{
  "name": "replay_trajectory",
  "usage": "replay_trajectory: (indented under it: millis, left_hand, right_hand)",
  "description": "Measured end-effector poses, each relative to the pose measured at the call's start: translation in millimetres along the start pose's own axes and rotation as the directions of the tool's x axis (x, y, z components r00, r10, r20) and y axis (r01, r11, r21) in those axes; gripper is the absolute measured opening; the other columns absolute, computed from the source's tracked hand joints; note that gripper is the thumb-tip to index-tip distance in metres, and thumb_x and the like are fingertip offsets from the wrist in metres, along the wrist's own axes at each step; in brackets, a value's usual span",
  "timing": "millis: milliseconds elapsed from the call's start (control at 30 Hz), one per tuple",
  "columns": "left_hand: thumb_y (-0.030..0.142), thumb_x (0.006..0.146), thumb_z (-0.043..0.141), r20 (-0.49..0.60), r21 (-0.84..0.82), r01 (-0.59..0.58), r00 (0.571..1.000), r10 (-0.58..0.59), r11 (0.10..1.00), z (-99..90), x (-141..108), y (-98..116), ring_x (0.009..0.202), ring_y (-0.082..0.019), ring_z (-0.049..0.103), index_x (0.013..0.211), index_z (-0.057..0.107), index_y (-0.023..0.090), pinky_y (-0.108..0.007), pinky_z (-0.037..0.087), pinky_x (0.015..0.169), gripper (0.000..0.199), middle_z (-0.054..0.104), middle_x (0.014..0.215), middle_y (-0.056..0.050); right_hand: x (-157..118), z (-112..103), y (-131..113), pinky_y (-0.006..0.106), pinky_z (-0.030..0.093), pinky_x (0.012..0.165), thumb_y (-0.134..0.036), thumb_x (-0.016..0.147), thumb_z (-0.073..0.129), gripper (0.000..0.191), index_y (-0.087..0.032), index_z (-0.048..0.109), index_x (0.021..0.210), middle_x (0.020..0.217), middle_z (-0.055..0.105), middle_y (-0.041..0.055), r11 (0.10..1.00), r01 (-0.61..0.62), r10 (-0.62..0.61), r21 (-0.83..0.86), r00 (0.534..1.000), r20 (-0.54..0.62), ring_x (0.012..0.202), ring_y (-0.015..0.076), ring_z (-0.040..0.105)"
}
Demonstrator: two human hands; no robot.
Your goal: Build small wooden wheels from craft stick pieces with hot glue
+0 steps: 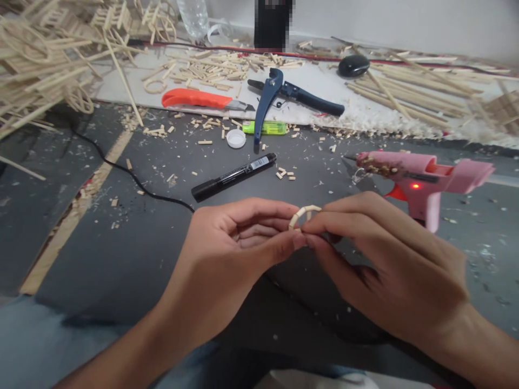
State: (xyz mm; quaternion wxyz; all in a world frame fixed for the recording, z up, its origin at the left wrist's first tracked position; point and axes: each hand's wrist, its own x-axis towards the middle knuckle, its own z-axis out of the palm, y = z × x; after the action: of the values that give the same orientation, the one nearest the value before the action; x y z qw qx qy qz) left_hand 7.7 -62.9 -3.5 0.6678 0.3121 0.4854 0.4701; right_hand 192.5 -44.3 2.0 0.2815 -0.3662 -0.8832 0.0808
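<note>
A wooden ring [311,208] was pinched in the grip of the left hand [243,232] and right hand [389,248]. Farther right, a pink glue gun [421,175] was seen.

"What's the count up front?"
"One left hand [239,259], one right hand [389,254], so two, and one small ring [297,217]."
"Any tools?"
"One glue gun [430,186], one knife [194,98], one pair of cutters [268,98]."
"What else comes singly?"
"One marker [234,177], one lighter [271,128], one white cap [236,139], one computer mouse [354,66] and one clear bottle [193,16]."
"And the rest?"
"One larger ring [155,89] lies loose. I get about five chips [291,178] in the cluster by the marker."
"All the others?"
"Too many chips and sticks [430,89] to number, and the heap [40,75] overlaps too much to count."
</note>
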Motion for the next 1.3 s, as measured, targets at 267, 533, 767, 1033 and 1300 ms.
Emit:
replay_trajectory:
  millis: [267, 533, 767, 1033, 1300]
  left_hand:
    - [-0.002, 0.071, 0.083, 0.026, 0.130, -0.105, 0.994, 0.103, 0.986, -0.2, -5.9, 7.5, 0.076, -0.008, 0.077, 0.088, 0.083, 0.033, -0.004, 0.058, 0.069, 0.039, 0.081, 0.083, 0.011]
    - [0.010, 0.070, 0.088, 0.020, 0.234, -0.115, 0.993, 0.114, 0.965, -3.8, -6.1, 9.0, 0.073, -0.010, 0.077, 0.086, 0.084, 0.038, -0.007, 0.058, 0.063, 0.032, 0.081, 0.082, 0.011]
    - [0.009, 0.071, 0.088, 0.083, 0.168, -0.066, 0.995, 0.053, 0.984, -5.4, -4.3, 5.7, 0.076, -0.011, 0.077, 0.087, 0.084, 0.036, -0.009, 0.059, 0.067, 0.032, 0.082, 0.084, 0.008]
    - [0.003, 0.071, 0.085, 0.109, 0.122, -0.047, 0.993, 0.034, 0.991, -4.8, -5.3, 3.8, 0.081, -0.011, 0.077, 0.090, 0.084, 0.033, -0.009, 0.059, 0.074, 0.036, 0.082, 0.087, 0.007]
    - [0.001, 0.073, 0.083, 0.125, 0.110, -0.054, 0.991, 0.040, 0.993, -1.5, -3.4, 2.0, 0.083, -0.011, 0.078, 0.092, 0.083, 0.032, -0.009, 0.060, 0.077, 0.035, 0.082, 0.090, 0.007]
  right_hand:
    - [-2.8, 3.0, -0.1, 0.037, 0.054, 0.079, -0.017, 0.088, 0.069, 0.026, -0.026, 0.057, 0.109, 0.109, 0.060, 0.0060, 0.911, -0.260, 0.286, 0.320, 0.958, -0.036, 0.097, 0.0220, 0.061]
    - [5.0, -7.1, 5.0, 0.027, 0.049, 0.063, -0.021, 0.094, 0.064, 0.004, -0.023, 0.066, 0.093, 0.084, 0.066, -0.0004, 0.682, -0.391, 0.280, 0.618, 0.920, 0.273, 0.073, 0.0137, 0.060]
    - [5.4, -8.6, 8.4, 0.022, 0.041, 0.057, -0.030, 0.093, 0.068, 0.012, -0.020, 0.068, 0.085, 0.072, 0.058, -0.0024, 0.508, -0.551, 0.313, 0.663, 0.834, 0.453, 0.064, 0.0102, 0.049]
    - [4.7, -3.1, 1.8, 0.019, 0.038, 0.052, -0.020, 0.086, 0.069, 0.008, -0.020, 0.064, 0.080, 0.071, 0.057, -0.0035, 0.384, -0.563, 0.388, 0.732, 0.818, 0.425, 0.060, 0.0081, 0.047]
    - [5.6, -0.8, 0.3, 0.018, 0.026, 0.046, -0.015, 0.086, 0.066, 0.010, -0.020, 0.062, 0.079, 0.064, 0.052, -0.0066, 0.259, -0.587, 0.405, 0.767, 0.787, 0.465, 0.055, 0.0058, 0.038]
